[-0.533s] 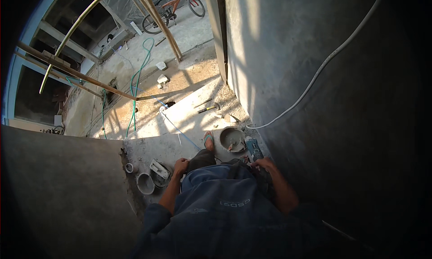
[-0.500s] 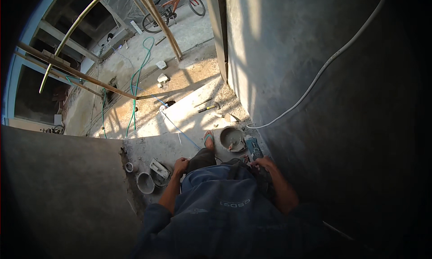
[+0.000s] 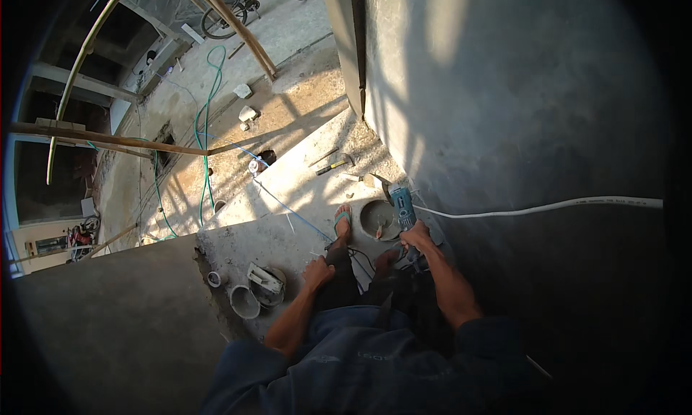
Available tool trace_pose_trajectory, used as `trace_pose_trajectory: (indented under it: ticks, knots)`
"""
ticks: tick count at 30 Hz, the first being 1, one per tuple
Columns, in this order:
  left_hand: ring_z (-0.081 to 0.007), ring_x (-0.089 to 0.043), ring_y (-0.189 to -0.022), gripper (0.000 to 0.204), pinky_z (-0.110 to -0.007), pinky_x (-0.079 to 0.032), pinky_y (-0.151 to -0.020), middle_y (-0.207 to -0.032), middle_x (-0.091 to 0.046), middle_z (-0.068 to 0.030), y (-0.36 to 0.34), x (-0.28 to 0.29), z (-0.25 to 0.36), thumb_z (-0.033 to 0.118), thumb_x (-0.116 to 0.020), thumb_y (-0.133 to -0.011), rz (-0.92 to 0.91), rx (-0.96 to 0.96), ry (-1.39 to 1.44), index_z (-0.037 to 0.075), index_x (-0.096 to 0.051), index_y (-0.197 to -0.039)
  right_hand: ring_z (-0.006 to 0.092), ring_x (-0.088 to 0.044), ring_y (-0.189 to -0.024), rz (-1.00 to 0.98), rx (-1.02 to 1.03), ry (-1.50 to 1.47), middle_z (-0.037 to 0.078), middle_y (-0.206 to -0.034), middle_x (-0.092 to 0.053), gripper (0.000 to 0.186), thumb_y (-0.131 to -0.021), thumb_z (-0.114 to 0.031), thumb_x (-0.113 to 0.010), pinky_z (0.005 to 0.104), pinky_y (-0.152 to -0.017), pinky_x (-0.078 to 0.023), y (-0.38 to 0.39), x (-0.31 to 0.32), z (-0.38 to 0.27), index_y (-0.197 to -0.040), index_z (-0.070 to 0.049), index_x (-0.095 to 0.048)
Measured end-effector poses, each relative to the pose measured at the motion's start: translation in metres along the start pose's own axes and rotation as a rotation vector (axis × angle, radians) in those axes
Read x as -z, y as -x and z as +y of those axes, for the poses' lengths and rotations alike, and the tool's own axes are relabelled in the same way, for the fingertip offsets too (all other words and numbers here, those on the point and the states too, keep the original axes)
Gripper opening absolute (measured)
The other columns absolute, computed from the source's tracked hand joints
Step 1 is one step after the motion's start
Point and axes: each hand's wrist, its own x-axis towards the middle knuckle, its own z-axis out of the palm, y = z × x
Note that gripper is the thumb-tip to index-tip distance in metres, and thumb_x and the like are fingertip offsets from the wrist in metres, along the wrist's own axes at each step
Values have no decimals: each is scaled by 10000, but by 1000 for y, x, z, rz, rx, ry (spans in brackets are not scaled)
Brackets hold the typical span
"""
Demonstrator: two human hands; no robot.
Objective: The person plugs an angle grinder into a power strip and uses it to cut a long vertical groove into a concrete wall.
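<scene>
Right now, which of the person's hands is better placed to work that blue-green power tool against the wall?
The right hand, probably: it already grips the blue-green power tool close to the grey wall. The left hand rests by the knee, farther from both.

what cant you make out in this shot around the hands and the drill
- Head view: the tip of the teal power drill in the right hand is too small to tell.
- The left hand looks empty; shadow hides its grip.
- Contents of the round grey bucket are unclear.
- The white cable runs into the dark rim at right.
</scene>
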Motion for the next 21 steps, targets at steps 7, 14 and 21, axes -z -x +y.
trace_pose_trajectory:
  ticks: [7, 14, 21]
  knots:
    - [-434, -596, -1176, 538, -625, -425, -990, -1196, -648, -231, -59, -2, 19, 430, -615, -888, 41, -262, -109, 53, -572, -1270, 200, -629, -506, -71, -59, -335, 164, -701, -668, 553, -714, -4, -700, 338, -455, -504, -58, -33, -59, -1179, 202, -482]
    - [-502, -496, -1297, 868, -643, -330, -1094, -1408, -514, -288, -89, 2, 20, 520, -658, -857, -249, 52, -319, 49, -348, -1516, 193, -600, -473, -19, -103, -612, 153, -652, -650, 423, -740, -9, -706, 344, -434, -485, -174, -78, -33, -1065, 199, -532]
    - [-506, -489, -1285, 969, -660, -331, -1071, -1405, -489, -320, -136, -78, 14, 609, -616, -876, -127, -58, -325, 34, -245, -1561, 220, -617, -487, 47, -127, -654, 140, -669, -632, 295, -751, -9, -678, 380, -429, -502, -274, -121, 12, -1003, 83, -556]
